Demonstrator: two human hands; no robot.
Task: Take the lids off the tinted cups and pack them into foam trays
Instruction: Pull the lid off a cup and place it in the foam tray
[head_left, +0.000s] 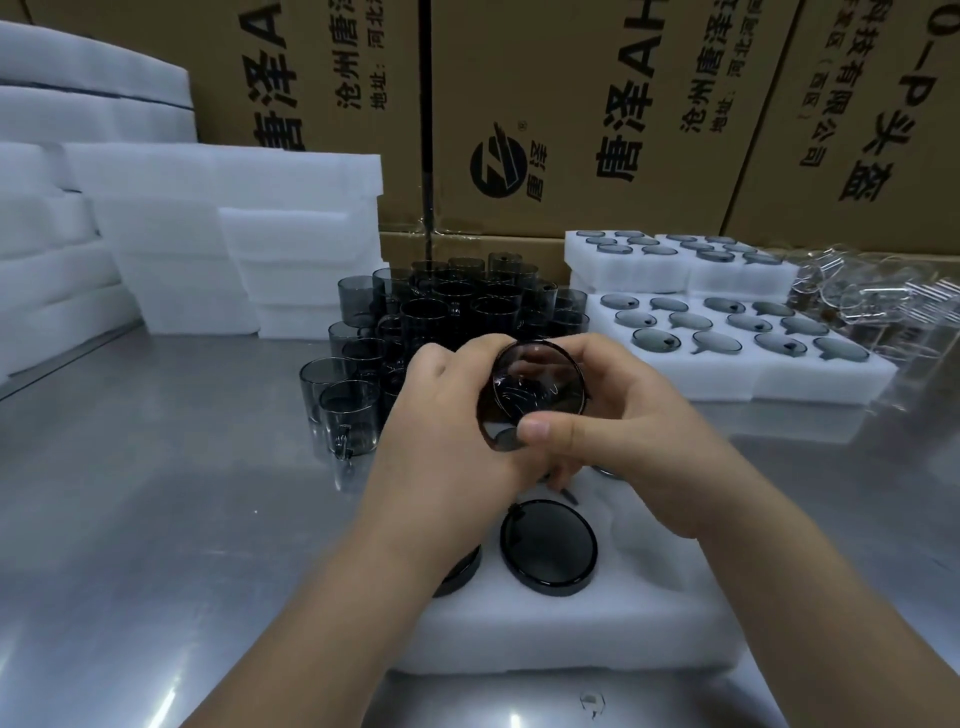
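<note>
While both grips share it, the lid (537, 389) sits up between them over the far end of the tray (519, 639). It is a dark disc on edge, face tilted back at the camera. I can't tell if a cup body is behind it. The left grip (452, 415) curls round its left rim. The right grip (628, 415) holds the right rim, thumb pinching the near edge by the tab. The disc axis points roughly at the wearer, so it likely has to tip flat before going down. Below the grip and nearer the wearer, a packed lid (548, 545) already fills one slot. Right of that, under the right wrist, looks like a free slot, so the right grip is closer. Cups (426, 312) stand beyond the grip on the bench (182, 519).
</note>
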